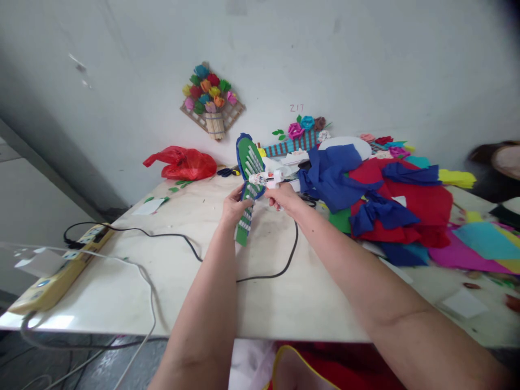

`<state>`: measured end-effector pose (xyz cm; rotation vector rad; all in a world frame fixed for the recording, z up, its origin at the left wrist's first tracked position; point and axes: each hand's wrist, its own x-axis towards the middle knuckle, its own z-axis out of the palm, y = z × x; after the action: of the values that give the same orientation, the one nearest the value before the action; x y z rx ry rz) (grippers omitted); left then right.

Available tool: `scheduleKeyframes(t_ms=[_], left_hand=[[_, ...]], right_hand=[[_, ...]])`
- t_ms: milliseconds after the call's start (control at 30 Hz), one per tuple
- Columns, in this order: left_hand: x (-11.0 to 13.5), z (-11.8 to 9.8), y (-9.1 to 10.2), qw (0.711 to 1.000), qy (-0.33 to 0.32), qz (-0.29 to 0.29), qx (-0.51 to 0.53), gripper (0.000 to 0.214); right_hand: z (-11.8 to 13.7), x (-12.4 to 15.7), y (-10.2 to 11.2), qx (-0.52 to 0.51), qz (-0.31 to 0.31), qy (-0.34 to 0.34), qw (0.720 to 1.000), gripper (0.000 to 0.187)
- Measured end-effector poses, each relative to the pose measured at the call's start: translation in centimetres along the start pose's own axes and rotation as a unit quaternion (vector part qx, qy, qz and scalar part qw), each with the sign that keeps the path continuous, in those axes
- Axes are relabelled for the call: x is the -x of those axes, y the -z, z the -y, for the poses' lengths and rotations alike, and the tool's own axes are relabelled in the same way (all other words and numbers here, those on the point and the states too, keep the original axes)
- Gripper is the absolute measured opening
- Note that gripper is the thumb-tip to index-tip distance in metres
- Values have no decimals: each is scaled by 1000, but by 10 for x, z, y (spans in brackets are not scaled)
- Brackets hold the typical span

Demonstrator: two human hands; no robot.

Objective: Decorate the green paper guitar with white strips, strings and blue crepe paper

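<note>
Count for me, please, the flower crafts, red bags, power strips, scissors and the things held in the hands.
Flower crafts: 2, one on the wall, one leaning against it
Red bag: 1
Power strip: 1
Scissors: 1
Held things: 2, woven paper piece in left hand, white tool in right hand
Total: 7

Both forearms are bare from elbow to wrist (whatever is worn higher up falls outside the frame); the left hand (234,206) and right hand (285,198) are bare as well
</note>
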<state>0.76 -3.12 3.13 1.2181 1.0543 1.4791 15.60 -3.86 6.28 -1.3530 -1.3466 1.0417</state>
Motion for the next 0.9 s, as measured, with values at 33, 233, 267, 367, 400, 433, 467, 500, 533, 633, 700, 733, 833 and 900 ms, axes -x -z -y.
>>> scheduleKeyframes(t_ms=[33, 233, 267, 367, 400, 433, 467, 500, 533, 633, 700, 733, 833, 900], left_hand=[[0, 0, 0, 1000, -1, 0, 2, 74], [0, 0, -1, 1000, -4, -4, 9, 76], [0, 0, -1, 1000, -4, -3, 8, 76], [1, -1, -2, 1000, 0, -1, 1, 77], [1, -1, -2, 1000, 1, -1, -4, 77], [1, -1, -2, 1000, 2, -1, -9, 77], [1, -1, -3, 1000, 1, -2, -13, 76], [1, -1, -3, 1000, -1, -3, -17, 75], [1, -1, -3, 1000, -4, -4, -19, 74], [1, -1, -2, 1000, -8, -5, -22, 72], [1, -1, -1, 1000, -3, -5, -23, 72], [2, -1, -1, 1000, 1, -5, -23, 72], [3, -3, 0, 1000, 6, -1, -19, 71], [3, -4, -1, 1000, 7, 1, -18, 71]], right_hand=[[0, 0, 0, 1, 0, 0, 1000, 1], [0, -1, 0, 33, -10, -9, 999, 5], [-1, -2, -1, 44, -13, -10, 999, 7], [-5, -8, -1, 80, -24, -5, 997, 12], [-6, -11, -1, 94, -26, -3, 995, 14], [-8, -13, -1, 110, -27, -3, 994, 15], [-9, -15, -1, 126, -29, -3, 992, 16], [-11, -17, -1, 142, -32, -2, 989, 16], [-11, -19, -1, 156, -35, 0, 987, 16], [-11, -20, 0, 176, -44, 14, 983, 14], [-10, -20, 1, 176, -45, 18, 983, 12], [-9, -19, 2, 175, -46, 18, 983, 12], [-8, -18, 3, 168, -44, 22, 985, 12], [-8, -17, 3, 161, -43, 29, 986, 13]])
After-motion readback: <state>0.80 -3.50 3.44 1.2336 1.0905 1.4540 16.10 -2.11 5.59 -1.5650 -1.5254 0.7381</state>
